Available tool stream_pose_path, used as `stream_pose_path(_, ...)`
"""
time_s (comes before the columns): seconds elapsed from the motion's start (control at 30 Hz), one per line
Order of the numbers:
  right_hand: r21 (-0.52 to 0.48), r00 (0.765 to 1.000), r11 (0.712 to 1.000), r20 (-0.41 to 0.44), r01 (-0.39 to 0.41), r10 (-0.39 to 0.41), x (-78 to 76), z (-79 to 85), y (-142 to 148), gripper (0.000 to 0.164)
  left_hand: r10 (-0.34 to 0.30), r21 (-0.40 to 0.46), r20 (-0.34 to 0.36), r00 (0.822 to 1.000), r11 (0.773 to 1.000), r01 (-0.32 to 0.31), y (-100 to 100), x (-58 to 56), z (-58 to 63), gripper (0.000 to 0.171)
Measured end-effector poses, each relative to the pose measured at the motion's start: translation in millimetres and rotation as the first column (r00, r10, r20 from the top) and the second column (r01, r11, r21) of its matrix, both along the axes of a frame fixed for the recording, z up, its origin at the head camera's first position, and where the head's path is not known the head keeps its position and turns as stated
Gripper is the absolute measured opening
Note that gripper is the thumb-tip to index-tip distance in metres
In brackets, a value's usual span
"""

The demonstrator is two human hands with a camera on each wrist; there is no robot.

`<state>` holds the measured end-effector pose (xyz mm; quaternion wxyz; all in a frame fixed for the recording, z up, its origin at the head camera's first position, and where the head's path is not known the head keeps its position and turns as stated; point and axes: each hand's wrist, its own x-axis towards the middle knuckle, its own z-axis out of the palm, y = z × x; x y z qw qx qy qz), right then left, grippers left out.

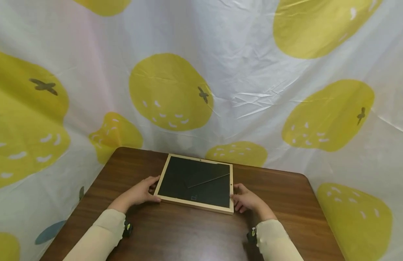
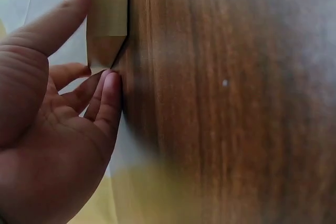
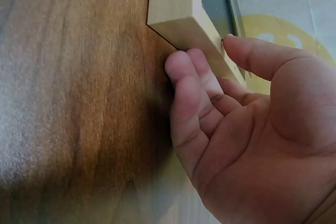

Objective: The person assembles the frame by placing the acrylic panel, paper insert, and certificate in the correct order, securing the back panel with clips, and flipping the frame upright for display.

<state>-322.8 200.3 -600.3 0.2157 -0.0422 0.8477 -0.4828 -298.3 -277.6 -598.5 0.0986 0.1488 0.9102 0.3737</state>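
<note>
A picture frame (image 1: 194, 207) with a pale wooden border lies flat on the brown table, its black backing (image 1: 208, 172) facing up. A thin line slants across that backing, and small dark clips sit on the border. My left hand (image 1: 141, 190) grips the left side by the near corner, thumb at the near edge; in the left wrist view its fingertips (image 2: 109, 80) touch low on the side. At the opposite side, my right hand (image 1: 248, 199) holds the border, with its thumb (image 3: 247, 51) at the upper edge and its other fingers curled low against the side.
The wooden table (image 1: 188, 239) has rounded far corners. A white curtain (image 1: 240, 83) printed with large yellow fruit hangs close behind it and along both sides. Dark wrist straps (image 1: 127, 229) show below the pale sleeves.
</note>
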Motion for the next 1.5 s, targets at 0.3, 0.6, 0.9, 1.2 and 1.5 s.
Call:
stream_pose_path(0.3,-0.061,0.998,0.997,0.017,-0.051,0.052,-4.5,-3.4,4.7,0.087,-0.039,-0.002,0.001,0.999,0.999,0.039,-1.0,-10.4,-1.7,0.104)
stream_pose_path(0.6,-0.085,0.999,0.996,0.001,-0.035,0.035,-8.5,-8.5,7.3,0.088,-0.017,-0.046,0.020,1.000,0.999,0.018,4.8,-10.2,3.3,0.106)
stream_pose_path(0.9,-0.082,0.995,0.993,-0.049,-0.086,0.082,-8.0,-5.3,9.7,0.080,0.000,-0.076,0.035,0.999,0.997,0.002,5.8,-11.3,8.5,0.106)
stream_pose_path(1.2,-0.126,0.997,0.989,-0.014,-0.072,0.071,-12.7,-9.2,14.4,0.080,0.007,-0.083,0.038,0.999,0.997,-0.004,4.2,-13.3,2.7,0.108)
stream_pose_path(1.5,-0.111,0.997,0.992,-0.036,-0.065,0.062,-18.2,-9.8,14.2,0.078,-0.016,-0.110,0.009,1.000,0.994,0.017,2.8,-15.1,5.2,0.105)
